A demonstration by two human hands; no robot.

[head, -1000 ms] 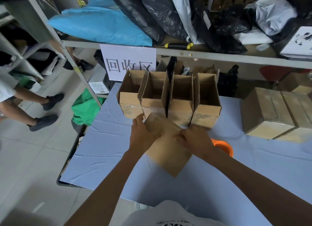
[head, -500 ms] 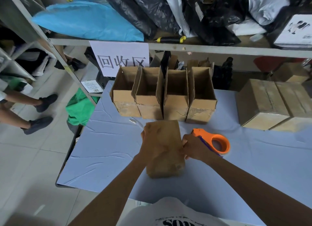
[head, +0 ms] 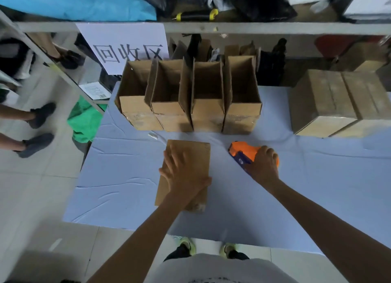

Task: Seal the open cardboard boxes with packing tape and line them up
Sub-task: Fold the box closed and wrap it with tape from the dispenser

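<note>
**Now: box pinned, tape gun in hand**

My left hand (head: 183, 174) lies flat, fingers spread, pressing the closed box (head: 187, 170) onto the blue table (head: 317, 198). My right hand (head: 263, 166) curls around the orange tape dispenser (head: 243, 152), just beside the box. Four open boxes (head: 188, 96) stand in a row behind.
</note>
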